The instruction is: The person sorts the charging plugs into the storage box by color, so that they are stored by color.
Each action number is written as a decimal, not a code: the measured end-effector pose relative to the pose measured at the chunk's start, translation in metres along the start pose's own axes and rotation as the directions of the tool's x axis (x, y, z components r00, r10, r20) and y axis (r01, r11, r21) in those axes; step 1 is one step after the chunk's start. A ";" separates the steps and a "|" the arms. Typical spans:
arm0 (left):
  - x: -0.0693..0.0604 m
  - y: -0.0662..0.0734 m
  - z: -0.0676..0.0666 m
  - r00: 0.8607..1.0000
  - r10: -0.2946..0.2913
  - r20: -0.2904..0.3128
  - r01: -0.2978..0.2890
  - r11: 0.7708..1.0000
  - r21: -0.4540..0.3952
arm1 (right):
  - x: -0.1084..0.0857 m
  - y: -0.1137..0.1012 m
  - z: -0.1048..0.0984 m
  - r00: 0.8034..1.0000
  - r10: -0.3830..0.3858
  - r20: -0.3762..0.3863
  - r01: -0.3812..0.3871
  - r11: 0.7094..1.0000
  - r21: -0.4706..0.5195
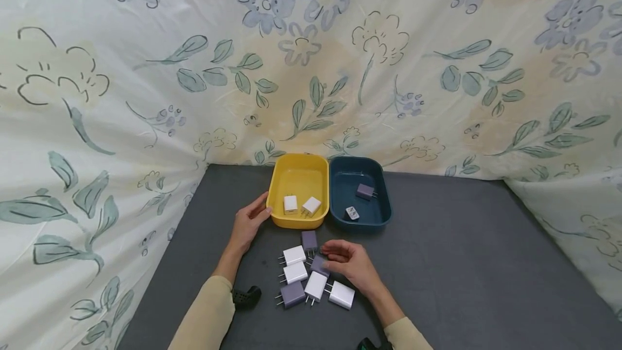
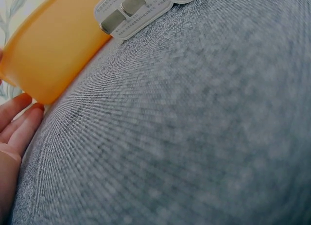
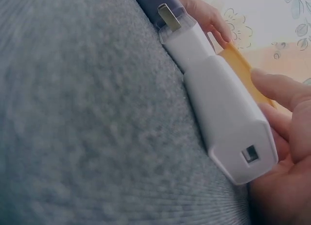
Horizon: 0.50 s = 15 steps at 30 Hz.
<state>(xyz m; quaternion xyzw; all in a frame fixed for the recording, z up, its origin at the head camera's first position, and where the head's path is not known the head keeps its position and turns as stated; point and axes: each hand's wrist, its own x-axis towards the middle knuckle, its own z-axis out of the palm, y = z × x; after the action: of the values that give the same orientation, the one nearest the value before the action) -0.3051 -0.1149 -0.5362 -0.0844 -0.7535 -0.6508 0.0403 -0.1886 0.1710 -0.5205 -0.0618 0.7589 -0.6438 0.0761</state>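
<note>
My left hand [image 1: 247,226] rests against the left side of a yellow tray [image 1: 318,221], its fingers fairly straight at the wall. Two white charger plugs [image 1: 290,204] lie in that tray. Over the loose chargers hovers my right hand [image 1: 355,266], loosely bent and holding nothing visible. Its thumb is close to a purple charger [image 1: 319,265]; contact cannot be made out. Nearby on the table lie another purple charger [image 1: 309,240], a third purple charger [image 1: 292,295] and several white chargers [image 1: 342,295]. One white charger [image 3: 226,115] fills the middle of the right wrist view.
A dark blue tray [image 1: 384,215] adjoins the yellow one, with a purple charger [image 1: 365,192] and a small white-faced charger [image 1: 352,213] inside. Beneath everything is a dark grey tabletop [image 1: 452,263]. Flower-printed cloth [image 1: 413,96] hangs behind and at both sides.
</note>
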 end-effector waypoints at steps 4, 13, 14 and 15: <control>0.001 0.000 0.000 1.000 0.003 0.001 -0.003 1.000 -0.015 | 0.001 0.009 0.001 0.999 -0.041 0.013 0.042 0.996 -0.081; 0.000 0.001 0.001 1.000 0.001 -0.005 -0.001 1.000 0.001 | -0.009 -0.014 0.002 0.996 -0.042 0.074 0.052 0.988 -0.146; 0.000 0.001 0.001 1.000 0.000 -0.004 0.000 1.000 0.000 | -0.011 -0.017 0.002 0.996 -0.041 0.081 0.052 0.987 -0.151; 0.000 0.001 0.001 1.000 0.004 -0.001 -0.004 1.000 -0.001 | -0.012 -0.019 0.002 0.996 -0.042 0.085 0.055 0.985 -0.161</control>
<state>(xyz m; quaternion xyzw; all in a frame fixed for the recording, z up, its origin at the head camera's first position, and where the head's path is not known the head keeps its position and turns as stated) -0.3048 -0.1141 -0.5353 -0.0855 -0.7531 -0.6510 0.0416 -0.1768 0.1685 -0.5012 -0.1122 0.8035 -0.5783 0.0858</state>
